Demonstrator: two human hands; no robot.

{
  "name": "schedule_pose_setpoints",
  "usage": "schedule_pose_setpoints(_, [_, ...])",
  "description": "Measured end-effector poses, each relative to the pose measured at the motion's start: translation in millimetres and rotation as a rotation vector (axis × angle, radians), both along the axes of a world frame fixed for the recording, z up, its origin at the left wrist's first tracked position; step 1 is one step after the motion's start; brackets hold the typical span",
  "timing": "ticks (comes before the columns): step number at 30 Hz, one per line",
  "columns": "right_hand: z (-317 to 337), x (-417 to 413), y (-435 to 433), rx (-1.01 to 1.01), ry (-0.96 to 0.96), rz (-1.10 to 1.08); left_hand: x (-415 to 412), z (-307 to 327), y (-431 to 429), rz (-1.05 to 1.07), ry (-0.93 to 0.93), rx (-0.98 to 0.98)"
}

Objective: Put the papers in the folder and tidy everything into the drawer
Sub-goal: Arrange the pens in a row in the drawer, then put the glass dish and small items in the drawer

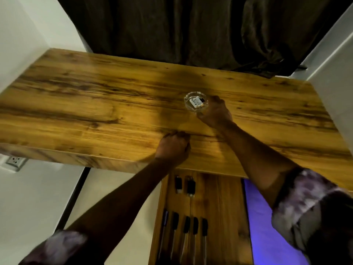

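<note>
- One drawer [225, 207], pulled open below the front edge of the desk top [86, 111]: wood-grain floor, same tone as the desk.
- In drawer, near row: 5 dark-capped pens [186, 224], side by side, approx. parallel.
- In drawer, further in, close under desk edge: 2 shorter dark items [178, 184], side by side; too blurred to identify.
- One glass dish [186, 98] on desk top, right of centre: clear, round, faceted rim. Contents: 1 small white object [195, 101] w/ a dark end; type unclear.
- My R hand [215, 111]: fingers curled round the dish's right rim, thumb at its near side, gripping it.
- My L hand [172, 145]: fingers curled into a fist, knuckles on desk top nr front edge, just above the drawer; nothing visible in it.
- Purple-blue flat surface [267, 226] just right of drawer; cannot tell what it is.
- Bkgd: 1 dark curtain [191, 25] behind desk; 1 wall socket [15, 161] at lower left.
</note>
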State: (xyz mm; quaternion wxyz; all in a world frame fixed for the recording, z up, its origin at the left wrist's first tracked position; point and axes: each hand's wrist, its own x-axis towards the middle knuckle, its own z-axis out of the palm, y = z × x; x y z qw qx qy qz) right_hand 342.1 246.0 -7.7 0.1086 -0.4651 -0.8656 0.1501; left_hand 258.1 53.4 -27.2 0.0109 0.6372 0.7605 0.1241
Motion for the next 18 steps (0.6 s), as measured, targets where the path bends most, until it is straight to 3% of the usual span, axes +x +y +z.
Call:
schedule_pose_setpoints(5, [-12.4,-29.3,26.1,-0.113,0.016,-0.001,-25.4,-1.7,20.0,-0.023,0.063,-0.023])
schedule_pose_setpoints(10, [-25.0,-50.9,36.1,-0.134,-0.08,0.011,-38.3,-15.8,27.4,-0.001,0.057,-0.088])
schedule_pose_setpoints(15, [-35.0,-63.2,46.3,-0.123,-0.07,0.008,-38.4,-37.6,20.8,-0.068,0.177,-0.143])
schedule_pose_setpoints(18, [-36.7,-62.7,43.8,-0.142,-0.045,-0.008,-34.9,-33.9,21.2,-0.051,0.127,-0.101])
